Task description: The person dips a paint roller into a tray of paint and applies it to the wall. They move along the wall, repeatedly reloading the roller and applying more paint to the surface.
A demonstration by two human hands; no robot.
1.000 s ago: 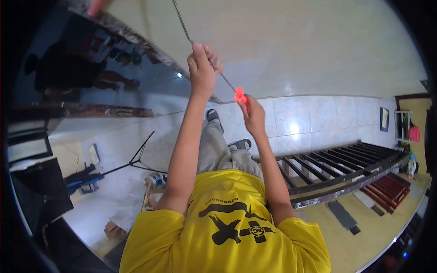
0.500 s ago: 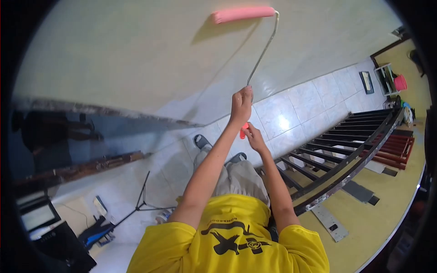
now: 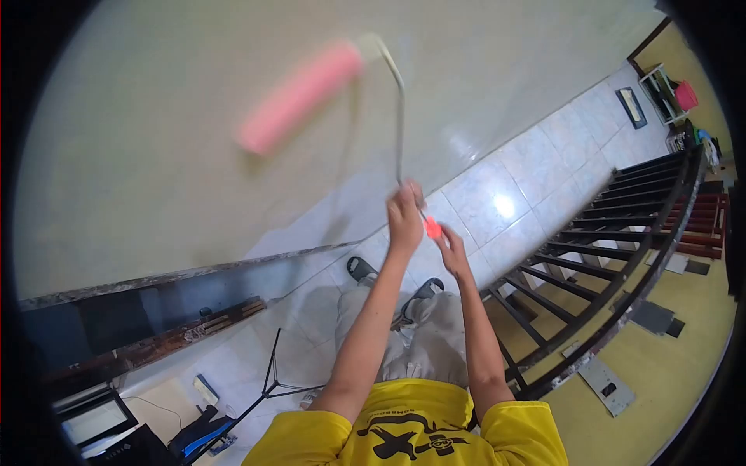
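A pink paint roller [image 3: 299, 97], blurred by motion, is tilted in front of the pale wall [image 3: 194, 194]. Its bent metal rod [image 3: 401, 116] runs down to my left hand [image 3: 405, 217], whose fingers are wrapped round the shaft. Just below and to the right, my right hand [image 3: 451, 247] grips the orange-red handle end [image 3: 433, 227]. Both arms are stretched out forward from the yellow shirt. Whether the roller touches the wall is not clear.
A black metal railing [image 3: 556, 272] curves along the right. Pale tiles [image 3: 497, 194] lie beneath my sandalled feet. A black tripod [image 3: 271, 384] stands at lower left, near a wall opening with a worn edge [image 3: 155, 349]. A pink container [image 3: 685, 95] is at far right.
The roller has swung left and down and turned from nearly level to a steep slant. Both hands have moved lower, still on the roller's shaft and handle. The view has shifted slightly.
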